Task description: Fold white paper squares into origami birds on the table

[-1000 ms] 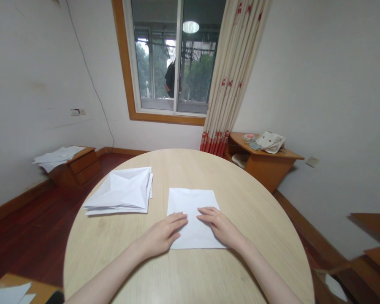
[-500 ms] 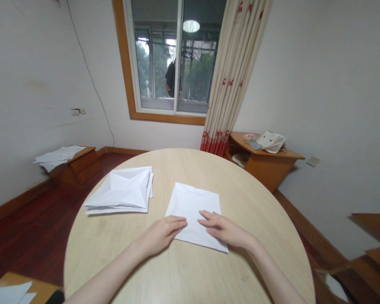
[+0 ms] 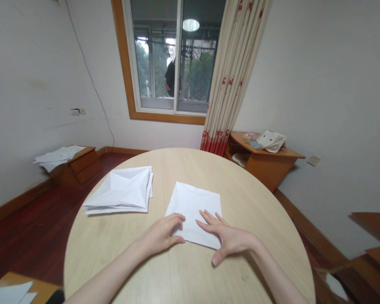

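A white sheet of folded paper [image 3: 194, 202] lies flat near the middle of the round wooden table [image 3: 240, 185]. My left hand [image 3: 163, 234] rests at the paper's near left edge, its fingers curved on top and its thumb apart on the near side. Spread fingers of my right hand [image 3: 223, 236] touch the right part of the paper, with the thumb stretched out beyond the near right corner. To the left, a stack of folded white papers [image 3: 123, 188] sits on the same table.
Behind the table at right stands a corner cabinet [image 3: 266, 164] with a white bag [image 3: 272, 140] on it. A low drawer unit [image 3: 85, 164] at left holds loose papers [image 3: 58, 156]. More white sheets [image 3: 11, 293] lie at the lower left.
Both thumbs have moved away from the fingers toward me. My right fingers have spread wider, and the left ones are more bent. The paper has shifted very slightly.
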`<state>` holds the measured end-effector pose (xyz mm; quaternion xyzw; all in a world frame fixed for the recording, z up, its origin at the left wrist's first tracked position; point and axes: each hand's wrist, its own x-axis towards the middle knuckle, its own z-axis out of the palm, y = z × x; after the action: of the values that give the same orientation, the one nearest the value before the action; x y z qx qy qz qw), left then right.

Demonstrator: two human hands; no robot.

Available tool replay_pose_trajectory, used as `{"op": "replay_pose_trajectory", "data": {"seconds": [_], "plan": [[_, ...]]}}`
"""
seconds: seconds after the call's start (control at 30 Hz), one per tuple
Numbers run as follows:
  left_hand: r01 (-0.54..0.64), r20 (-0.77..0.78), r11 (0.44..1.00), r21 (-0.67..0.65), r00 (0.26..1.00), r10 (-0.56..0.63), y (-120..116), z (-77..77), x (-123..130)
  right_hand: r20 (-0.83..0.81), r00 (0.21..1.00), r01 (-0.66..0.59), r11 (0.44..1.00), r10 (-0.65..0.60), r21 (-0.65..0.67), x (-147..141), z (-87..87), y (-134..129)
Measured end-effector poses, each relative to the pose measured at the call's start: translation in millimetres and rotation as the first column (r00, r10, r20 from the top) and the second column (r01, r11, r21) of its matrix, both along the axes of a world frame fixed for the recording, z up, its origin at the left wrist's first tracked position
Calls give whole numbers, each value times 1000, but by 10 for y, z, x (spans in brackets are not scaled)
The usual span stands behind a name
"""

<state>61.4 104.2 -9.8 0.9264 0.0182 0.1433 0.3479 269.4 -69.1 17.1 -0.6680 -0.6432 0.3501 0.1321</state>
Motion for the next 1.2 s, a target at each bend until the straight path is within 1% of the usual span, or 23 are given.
{"op": "replay_pose_trajectory", "data": {"seconds": [0.17, 0.27, 0.5, 0.63, 0.7, 0.77, 0.9, 0.97, 1.07, 1.2], "plan": [[3, 7, 1000, -3, 1000, -3, 1, 14, -8, -3, 1000, -8, 999, 8, -38, -8, 19, -6], [1, 13, 1000, 17, 1000, -2, -10, 34, -7, -36, 999, -6, 1000, 5, -30, -18, 64, -15], [-9, 33, 999, 40, 999, 7, 9, -6, 13, -211, 976, 60, 998, -52, 32, -2, 178, -42], [-24, 35, 999, 32, 999, 23, 10, 11, 15, -289, 954, 120, 985, -80, 123, 19, 174, -66], [-38, 24, 999, 27, 999, 37, 5, 25, 15, -321, 940, 177, 967, -112, 181, 29, 146, -76], [-53, 11, 998, 25, 999, 53, 3, 29, 15, -332, 927, 256, 943, -176, 214, 36, 107, -80], [-72, -2, 997, 41, 997, 72, 6, 9, 15, -351, 878, 404, 896, -325, 182, 47, 34, -64], [-77, -9, 995, 57, 997, 78, 9, -1, 14, -378, 857, 443, 876, -350, 192, 51, 15, -43], [-78, -15, 994, 79, 997, 79, 9, -7, 16, -390, 845, 481, 837, -365, 260, 52, 8, -5], [-78, -23, 993, 84, 997, 80, 3, -6, 24, -309, 854, 510, 793, -419, 333, 49, -4, 37]]}}
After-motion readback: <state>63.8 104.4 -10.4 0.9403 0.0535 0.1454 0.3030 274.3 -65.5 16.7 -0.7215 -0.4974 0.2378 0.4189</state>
